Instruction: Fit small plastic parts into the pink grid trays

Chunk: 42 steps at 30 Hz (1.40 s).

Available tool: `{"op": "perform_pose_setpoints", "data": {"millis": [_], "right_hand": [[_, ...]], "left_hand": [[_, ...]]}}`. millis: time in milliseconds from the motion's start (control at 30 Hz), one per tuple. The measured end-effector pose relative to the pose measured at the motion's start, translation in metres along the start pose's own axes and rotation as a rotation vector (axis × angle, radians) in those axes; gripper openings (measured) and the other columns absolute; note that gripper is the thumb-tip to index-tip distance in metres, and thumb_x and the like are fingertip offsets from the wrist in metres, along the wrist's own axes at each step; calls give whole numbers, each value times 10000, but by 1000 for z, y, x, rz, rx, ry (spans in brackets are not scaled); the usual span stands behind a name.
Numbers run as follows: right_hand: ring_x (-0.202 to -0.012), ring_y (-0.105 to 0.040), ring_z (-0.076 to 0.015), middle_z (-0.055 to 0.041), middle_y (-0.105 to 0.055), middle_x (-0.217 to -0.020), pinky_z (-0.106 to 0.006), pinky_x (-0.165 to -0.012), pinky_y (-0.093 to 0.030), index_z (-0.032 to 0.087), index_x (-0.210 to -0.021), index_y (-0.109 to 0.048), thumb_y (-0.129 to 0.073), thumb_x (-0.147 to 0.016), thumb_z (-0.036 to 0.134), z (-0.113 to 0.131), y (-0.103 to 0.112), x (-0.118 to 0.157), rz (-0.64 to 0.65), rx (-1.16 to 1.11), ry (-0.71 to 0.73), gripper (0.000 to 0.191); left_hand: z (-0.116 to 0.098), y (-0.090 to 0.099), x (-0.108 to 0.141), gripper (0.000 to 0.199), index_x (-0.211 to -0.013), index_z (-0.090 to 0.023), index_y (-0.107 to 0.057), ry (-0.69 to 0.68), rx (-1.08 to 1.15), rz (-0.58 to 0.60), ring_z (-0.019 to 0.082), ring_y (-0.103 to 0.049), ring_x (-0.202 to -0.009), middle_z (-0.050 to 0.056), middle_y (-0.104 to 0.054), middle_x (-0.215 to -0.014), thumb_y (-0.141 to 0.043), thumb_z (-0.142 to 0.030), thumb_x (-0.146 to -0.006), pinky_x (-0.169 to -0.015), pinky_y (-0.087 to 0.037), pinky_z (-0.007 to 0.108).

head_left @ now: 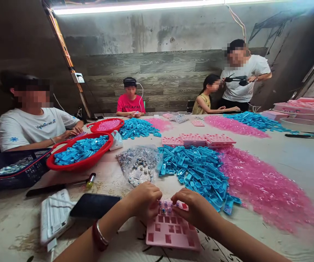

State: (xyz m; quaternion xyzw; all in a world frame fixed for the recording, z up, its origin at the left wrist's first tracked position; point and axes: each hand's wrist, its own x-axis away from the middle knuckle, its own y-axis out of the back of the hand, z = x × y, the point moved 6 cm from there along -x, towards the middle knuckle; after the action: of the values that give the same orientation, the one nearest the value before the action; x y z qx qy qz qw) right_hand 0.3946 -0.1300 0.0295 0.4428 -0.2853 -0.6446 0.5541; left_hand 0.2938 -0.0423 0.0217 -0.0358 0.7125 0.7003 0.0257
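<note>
Bench point(282, 154) sprawling ahead, pink heap point(263, 183) spilling across it, blue pile point(197, 169) alongside; pink tray point(177, 238) lies right before me. My left hand point(146, 198) and right hand point(193, 205) curl over its far end, whether pinching anything I can't tell. Shiny bits point(163, 211) sit close there; one careless knuckle could knock them loose.

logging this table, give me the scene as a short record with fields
left hand: at far left part of pink tray
right hand: at its far right part
pink tray: lying on table, small blue pieces in far part
beyond tray: clear bag, blue heap
beyond and right: pink heap
left of left hand: black phone, white device
</note>
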Motion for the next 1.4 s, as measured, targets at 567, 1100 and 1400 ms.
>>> {"op": "perform_pose_setpoints", "data": {"millis": [567,1100,1400], "right_hand": [[-815,-596,-193,-37,-658,-850,-287,-713,-447,189,-894,-639,-633,-699,42,7,-15,-6,-61,-52,84,245],[-805,-589,-181,-24,-663,-809,-264,-686,-446,175,-759,-656,-652,-756,35,16,-22,-9,4,3,155,139],[-844,-593,-178,-31,-657,-911,-263,-701,-447,185,-734,-682,-673,-720,2,16,-23,-9,-34,37,162,183]], "left_hand": [[2,-7,-2,99,-803,-173,-550,51,-58,6,187,-590,-756,24,-647,-818,-568,-267,-776,-695,-411,316],[3,-3,-2,113,-848,-176,-583,49,0,3,182,-604,-792,17,-656,-848,-597,-263,-777,-704,-420,298],[-2,2,-2,219,-865,-162,-607,-27,193,-154,180,-582,-899,39,-652,-934,-690,-329,-751,-812,-423,284]]}}
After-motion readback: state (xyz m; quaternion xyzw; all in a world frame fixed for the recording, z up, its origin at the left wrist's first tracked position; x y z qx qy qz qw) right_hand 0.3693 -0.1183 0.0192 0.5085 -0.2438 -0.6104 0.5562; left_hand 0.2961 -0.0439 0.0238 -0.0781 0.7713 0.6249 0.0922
